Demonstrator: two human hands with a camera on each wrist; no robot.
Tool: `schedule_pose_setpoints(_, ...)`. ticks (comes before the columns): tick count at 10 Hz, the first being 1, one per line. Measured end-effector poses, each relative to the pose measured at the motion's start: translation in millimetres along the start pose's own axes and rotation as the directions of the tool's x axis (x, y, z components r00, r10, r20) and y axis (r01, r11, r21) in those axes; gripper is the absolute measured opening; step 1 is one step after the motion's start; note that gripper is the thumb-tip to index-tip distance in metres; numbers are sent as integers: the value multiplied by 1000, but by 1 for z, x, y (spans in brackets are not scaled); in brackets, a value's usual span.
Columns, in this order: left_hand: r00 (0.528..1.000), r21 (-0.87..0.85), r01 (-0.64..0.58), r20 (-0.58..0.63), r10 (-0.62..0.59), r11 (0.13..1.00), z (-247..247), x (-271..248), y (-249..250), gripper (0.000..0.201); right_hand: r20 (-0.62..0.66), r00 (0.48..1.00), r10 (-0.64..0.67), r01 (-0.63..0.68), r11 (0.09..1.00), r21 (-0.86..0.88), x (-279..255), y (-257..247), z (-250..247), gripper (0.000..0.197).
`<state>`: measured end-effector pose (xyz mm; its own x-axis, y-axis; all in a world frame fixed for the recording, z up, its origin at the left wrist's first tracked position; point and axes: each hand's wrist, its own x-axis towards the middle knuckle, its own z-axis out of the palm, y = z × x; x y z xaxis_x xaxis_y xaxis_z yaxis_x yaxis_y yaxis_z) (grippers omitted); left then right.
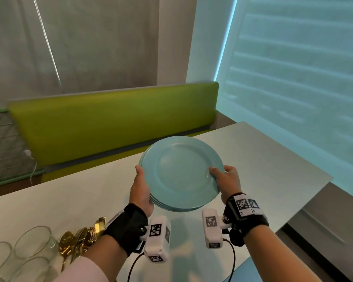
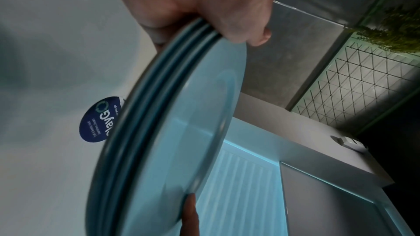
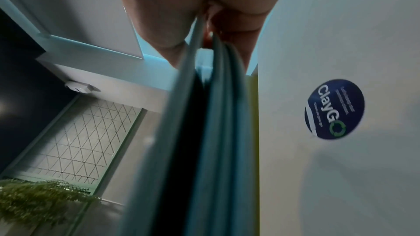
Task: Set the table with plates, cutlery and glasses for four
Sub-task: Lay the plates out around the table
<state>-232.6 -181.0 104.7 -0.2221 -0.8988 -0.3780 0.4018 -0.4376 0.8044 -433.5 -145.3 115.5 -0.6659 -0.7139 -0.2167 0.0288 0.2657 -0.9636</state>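
A stack of light-blue plates [image 1: 181, 174] is held in the air above the white table [image 1: 263, 159]. My left hand [image 1: 141, 188] grips the stack's left rim, thumb on top and fingers underneath. My right hand [image 1: 224, 180] pinches the right rim of the top plate, thumb on its face. In the right wrist view the top plate [image 3: 172, 132] stands a little apart from the lower plates [image 3: 225, 141], with a dark gap between them. The left wrist view shows the stacked rims [image 2: 145, 114] edge-on under my left hand [image 2: 204, 6]. Clear glasses [image 1: 32, 243] and gold cutlery [image 1: 84, 237] lie at the table's near left.
A green bench [image 1: 110, 123] runs along the table's far side. A round dark-blue sticker [image 3: 334, 109] lies on the tabletop below the plates. A window with blinds [image 1: 293, 78] is to the right, where the table's edge ends. A wire-grid panel [image 1: 0, 143] stands far left.
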Motion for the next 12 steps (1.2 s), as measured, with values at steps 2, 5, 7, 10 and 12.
schedule_pose_setpoints(2,996,40,20,-92,-17,999,16,30,-8,54,49,999,-12,15,998,-59,33,-9,-13,17)
schedule_pose_setpoints(5,969,39,59,-244,-48,997,52,70,-24,58,-123,981,151,-128,976,178,81,-19,-74,34)
schedule_pose_setpoints(7,923,153,-34,-373,89,988,72,74,-13,51,-194,930,313,-247,920,303,96,27,-126,34)
schedule_pose_setpoints(10,879,117,-37,-469,88,992,64,86,-22,54,-232,844,484,-508,860,-52,83,96,-151,46)
schedule_pose_setpoints(12,890,121,-8,-451,62,993,69,83,-29,53,-276,714,643,-523,752,401,96,134,-154,46)
